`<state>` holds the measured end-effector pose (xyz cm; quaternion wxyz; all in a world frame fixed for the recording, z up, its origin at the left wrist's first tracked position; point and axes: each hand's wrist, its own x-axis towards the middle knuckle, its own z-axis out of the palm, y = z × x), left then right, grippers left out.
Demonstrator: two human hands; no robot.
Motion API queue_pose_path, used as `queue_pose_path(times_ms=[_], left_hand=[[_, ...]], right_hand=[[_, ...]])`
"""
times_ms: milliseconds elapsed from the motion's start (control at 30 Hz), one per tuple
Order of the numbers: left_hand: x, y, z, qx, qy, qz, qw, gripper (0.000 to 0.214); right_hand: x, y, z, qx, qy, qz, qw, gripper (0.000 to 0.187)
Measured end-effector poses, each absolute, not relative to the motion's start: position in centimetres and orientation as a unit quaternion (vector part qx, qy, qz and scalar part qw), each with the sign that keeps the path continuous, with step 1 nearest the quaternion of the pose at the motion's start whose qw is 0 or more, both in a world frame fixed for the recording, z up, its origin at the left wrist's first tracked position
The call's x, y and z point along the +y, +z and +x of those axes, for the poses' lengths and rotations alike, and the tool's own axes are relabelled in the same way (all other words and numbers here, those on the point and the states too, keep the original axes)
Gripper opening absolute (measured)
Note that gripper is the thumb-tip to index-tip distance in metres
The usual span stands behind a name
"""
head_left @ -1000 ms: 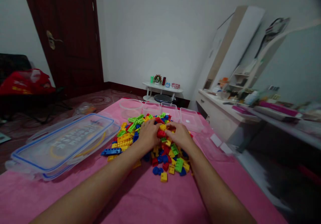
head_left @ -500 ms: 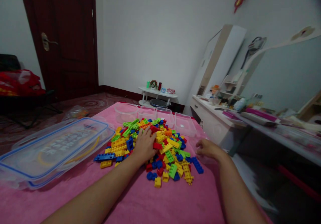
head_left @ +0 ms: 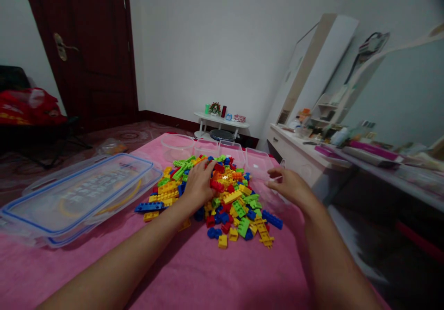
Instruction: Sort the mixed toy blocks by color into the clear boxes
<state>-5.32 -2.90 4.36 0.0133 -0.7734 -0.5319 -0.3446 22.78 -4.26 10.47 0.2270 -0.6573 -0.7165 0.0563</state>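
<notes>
A heap of plastic building bricks (head_left: 239, 208) in red, yellow, blue and green lies on a pink cloth (head_left: 194, 273). My left hand (head_left: 199, 182) rests on the heap, thumb and index finger apart, next to a red brick (head_left: 217, 186) and some orange ones. Its other fingertips are hidden among the bricks. My right hand (head_left: 289, 185) hovers at the heap's right side, thumb and fingers apart with no brick in them. It is near a clear plastic box (head_left: 258, 158); whether it touches clear plastic underneath, I cannot tell.
Behind the heap stand more clear containers, among them a round one (head_left: 177, 139) and a box (head_left: 231, 147). On the left lies a large clear lid with a blue seal (head_left: 52, 230). A white dressing table (head_left: 294, 148) borders the right side.
My right hand has lifted and moved away from me, beside the clear boxes. My left hand stays on the heap with a small shift. The camera view has tilted slightly.
</notes>
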Motion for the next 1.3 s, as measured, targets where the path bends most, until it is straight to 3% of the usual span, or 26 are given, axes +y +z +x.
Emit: queue_pose_path(times_ms=[167, 300, 367, 633, 767, 1133, 1300], left_hand=[[-6.4, 5.4, -2.5, -0.418, -0.338, -0.843, 0.026, 0.062], [-9.0, 4.0, 0.9, -0.214, -0.255, -0.942, 0.035, 0.057], [-9.4, 3.3, 2.0, -0.190, -0.230, -0.953, 0.049, 0.056], [-6.1, 3.6, -0.3, -0.392, -0.270, -0.876, 0.071, 0.033], [-4.0, 4.0, -2.9, -0.461, -0.283, -0.836, 0.094, 0.024], [0.1, 4.5, -8.9, -0.572, -0.286, -0.768, 0.041, 0.041], [1.4, 4.9, -10.5, -0.540, -0.396, -0.740, -0.056, 0.047]], right_hand=[[-6.2, 13.0, 22.0, -0.753, 0.169, -0.604, 0.199, 0.015], [-7.2, 13.6, 20.7, -0.748, 0.189, -0.604, 0.201, 0.015], [-7.4, 13.8, 20.5, -0.746, 0.181, -0.598, 0.230, 0.019], [-7.6, 14.3, 21.2, -0.737, 0.161, -0.612, 0.237, 0.021], [-7.4, 13.6, 20.4, -0.754, 0.166, -0.603, 0.199, 0.022], [-8.2, 10.0, 11.3, -0.853, 0.070, -0.503, 0.120, 0.024], [-8.2, 7.7, 9.0, -0.833, -0.052, -0.544, 0.086, 0.033]])
